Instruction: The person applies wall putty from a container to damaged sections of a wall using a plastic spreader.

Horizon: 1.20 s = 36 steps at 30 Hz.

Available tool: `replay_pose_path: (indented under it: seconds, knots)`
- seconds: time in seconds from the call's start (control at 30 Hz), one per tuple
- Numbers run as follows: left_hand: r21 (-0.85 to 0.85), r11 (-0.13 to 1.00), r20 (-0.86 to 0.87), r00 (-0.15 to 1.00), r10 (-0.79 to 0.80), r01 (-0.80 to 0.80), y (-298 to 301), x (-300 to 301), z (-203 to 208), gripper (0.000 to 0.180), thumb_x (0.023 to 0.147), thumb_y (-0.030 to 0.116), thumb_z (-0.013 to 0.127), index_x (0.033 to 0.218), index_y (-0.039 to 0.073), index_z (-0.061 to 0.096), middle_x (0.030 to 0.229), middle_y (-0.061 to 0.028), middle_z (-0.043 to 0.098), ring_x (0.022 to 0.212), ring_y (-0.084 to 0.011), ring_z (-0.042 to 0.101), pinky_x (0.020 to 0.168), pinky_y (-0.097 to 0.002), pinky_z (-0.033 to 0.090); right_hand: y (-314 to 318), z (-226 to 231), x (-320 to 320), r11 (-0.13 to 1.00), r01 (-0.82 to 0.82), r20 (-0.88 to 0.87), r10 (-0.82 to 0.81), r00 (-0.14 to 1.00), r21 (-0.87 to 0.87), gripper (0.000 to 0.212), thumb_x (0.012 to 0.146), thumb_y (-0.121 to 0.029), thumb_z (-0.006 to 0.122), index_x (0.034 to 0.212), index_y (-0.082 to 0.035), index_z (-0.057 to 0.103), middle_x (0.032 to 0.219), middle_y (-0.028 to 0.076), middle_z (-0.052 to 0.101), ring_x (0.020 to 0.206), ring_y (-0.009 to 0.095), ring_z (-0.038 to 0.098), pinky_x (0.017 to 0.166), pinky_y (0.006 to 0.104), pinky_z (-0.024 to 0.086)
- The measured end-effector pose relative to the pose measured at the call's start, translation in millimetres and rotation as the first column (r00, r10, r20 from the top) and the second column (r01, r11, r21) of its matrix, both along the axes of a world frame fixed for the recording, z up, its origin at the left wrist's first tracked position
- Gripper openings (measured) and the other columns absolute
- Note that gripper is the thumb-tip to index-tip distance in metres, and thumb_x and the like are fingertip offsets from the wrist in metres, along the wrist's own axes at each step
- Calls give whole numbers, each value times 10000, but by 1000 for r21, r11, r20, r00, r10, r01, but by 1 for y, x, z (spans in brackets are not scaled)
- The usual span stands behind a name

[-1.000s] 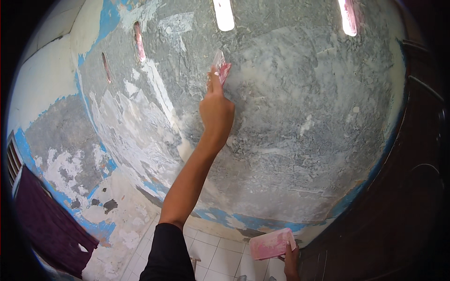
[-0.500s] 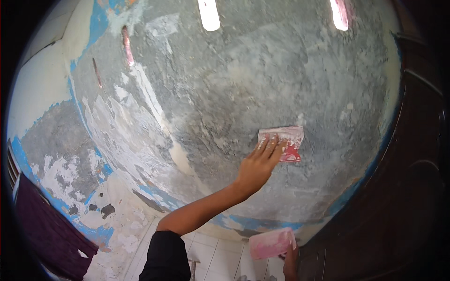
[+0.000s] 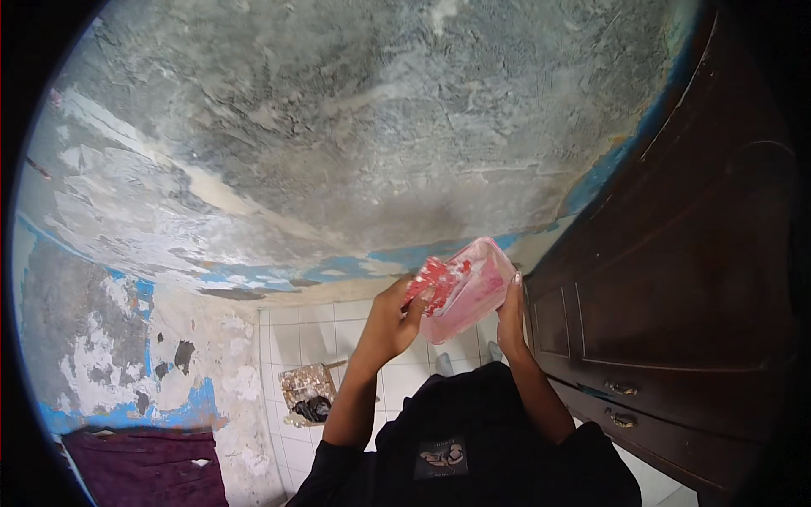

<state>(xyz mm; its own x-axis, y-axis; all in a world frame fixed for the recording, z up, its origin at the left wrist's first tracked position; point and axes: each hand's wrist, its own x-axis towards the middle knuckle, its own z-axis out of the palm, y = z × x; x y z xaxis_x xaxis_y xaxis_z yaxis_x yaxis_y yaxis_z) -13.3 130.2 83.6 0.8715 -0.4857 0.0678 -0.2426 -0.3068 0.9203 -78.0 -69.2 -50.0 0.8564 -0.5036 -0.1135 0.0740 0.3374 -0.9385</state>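
Observation:
My left hand (image 3: 390,328) is closed on a red putty scraper (image 3: 432,280) smeared with white filler. The scraper's edge dips into a pink plastic tub (image 3: 459,327) whose inside is streaked with white. My right hand (image 3: 511,317) supports the tub from its right side, fingers along the outer wall. The tub is tilted, and its opening faces up toward me. Beyond both hands rises a grey, rough plastered wall (image 3: 363,144) with pale patches of filler.
A dark brown wooden cabinet (image 3: 659,313) with metal handles stands close on the right. On the white tiled floor (image 3: 317,314) lies a stained board (image 3: 297,382) bearing a dark crumpled thing. A purple cloth (image 3: 144,469) hangs at lower left, by a peeling side wall (image 3: 89,329).
My left hand has come down off the wall with the scraper and into the tub. My right hand has raised the tub, and the view has tilted downward.

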Motion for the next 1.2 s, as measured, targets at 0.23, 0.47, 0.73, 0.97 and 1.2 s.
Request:
replay_pose_path:
  seconds: [0.23,0.47,0.73,0.97,1.2]
  knots:
    - [194,981,177,983,-46,10,-8,-19,-23,373,884,-20,562,1256,-19,590,982,-257,666,859,-395,673,738,-379,535,14,6,-6,998,-49,10,48,999,49,628,1097,-469,181,1476,-7,375,1437,163,460,1357,257,419,1154,393,302]
    - [206,978,202,979,-25,-17,-18,-21,-29,497,838,-52,535,1332,-4,556,1047,-289,672,862,-444,671,740,-433,534,17,13,-6,999,-35,45,34,998,15,652,1092,-493,172,1475,-7,377,1421,162,480,1341,260,439,1147,395,315]
    - [270,961,227,974,5,-68,-19,-25,-27,376,840,-28,535,1212,-15,583,1039,-282,665,823,-467,658,730,-498,527,13,22,-7,999,-2,44,4,999,-39,631,1095,-459,175,1461,5,395,1406,167,487,1324,259,450,1136,390,325]
    - [280,932,391,914,110,-232,-27,-26,-31,231,875,-18,552,1098,-5,611,997,-233,673,766,-453,660,653,-474,536,15,24,-5,995,4,24,-2,1000,-98,602,1100,-427,188,1450,19,392,1400,175,477,1326,259,438,1135,385,320]
    - [247,908,541,826,161,-339,-36,-32,-38,232,848,-8,558,1071,-3,624,1027,-219,677,881,-442,661,782,-500,536,20,19,-2,988,2,23,2,1000,-153,556,1105,-387,208,1452,14,377,1399,178,466,1319,257,436,1132,381,317]
